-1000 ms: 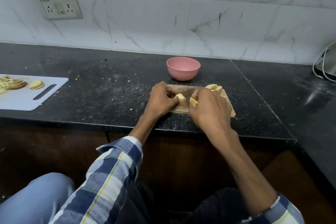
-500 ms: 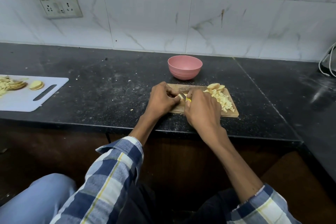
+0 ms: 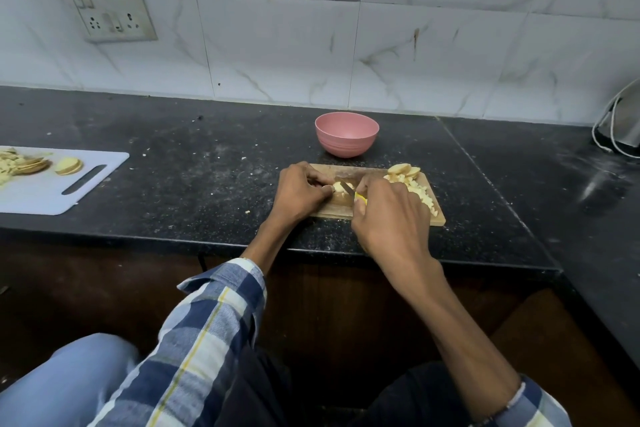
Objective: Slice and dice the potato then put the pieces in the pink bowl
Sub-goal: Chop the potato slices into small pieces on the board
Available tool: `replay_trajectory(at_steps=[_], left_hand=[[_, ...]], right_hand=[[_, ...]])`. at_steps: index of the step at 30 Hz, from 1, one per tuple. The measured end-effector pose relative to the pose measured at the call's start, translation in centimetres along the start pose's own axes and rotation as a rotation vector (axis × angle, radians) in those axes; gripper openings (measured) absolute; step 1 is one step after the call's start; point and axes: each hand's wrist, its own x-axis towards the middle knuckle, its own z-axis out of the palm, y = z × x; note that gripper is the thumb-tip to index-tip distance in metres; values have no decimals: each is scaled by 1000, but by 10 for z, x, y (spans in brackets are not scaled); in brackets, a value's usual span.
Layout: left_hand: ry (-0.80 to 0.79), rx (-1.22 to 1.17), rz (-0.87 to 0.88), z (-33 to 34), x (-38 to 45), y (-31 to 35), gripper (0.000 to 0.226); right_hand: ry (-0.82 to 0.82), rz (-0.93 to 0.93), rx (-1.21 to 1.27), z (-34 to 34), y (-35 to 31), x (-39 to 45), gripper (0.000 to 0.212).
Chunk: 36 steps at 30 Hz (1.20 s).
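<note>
Center frame, black counter (image 3: 207, 184) w/ wooden board (image 3: 346, 210) at its near edge. Pink bowl (image 3: 346, 133) sits just behind the board, prob. for a short transfer; inside not visible. Left hand (image 3: 300, 191) fingers curled, pinning potato piece (image 3: 341, 188) steady for the cut. Right hand (image 3: 388, 215) wrapped round yellow-handled knife (image 3: 352, 191), blade on the piece. Diced pile (image 3: 420, 193) + slices (image 3: 403, 170) parked right of the cut zone.

Light: dim, soft indoor light, brightest on the tiled wall (image 3: 450, 45).
Glare: pale sheen on the dark counter (image 3: 595, 184) at right.
Shadows: cabinet front below the counter nearly black.
Sharpness: slight overall softness.
Distortion: wide-angle bending at edges.
</note>
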Motion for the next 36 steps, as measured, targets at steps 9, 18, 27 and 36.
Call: replay_trajectory(at_steps=[9, 18, 27, 36], left_hand=[[10, 8, -13, -1, -1, 3, 7], [9, -4, -16, -2, -5, 9, 29], [71, 40, -14, 0, -1, 0, 30], [102, 263, -14, -2, 0, 7, 23]], right_hand=[[39, -11, 31, 38, -6, 11, 27], [62, 2, 49, 44, 4, 15, 24], [126, 18, 117, 46, 9, 19, 17], [234, -42, 264, 67, 24, 28, 13]])
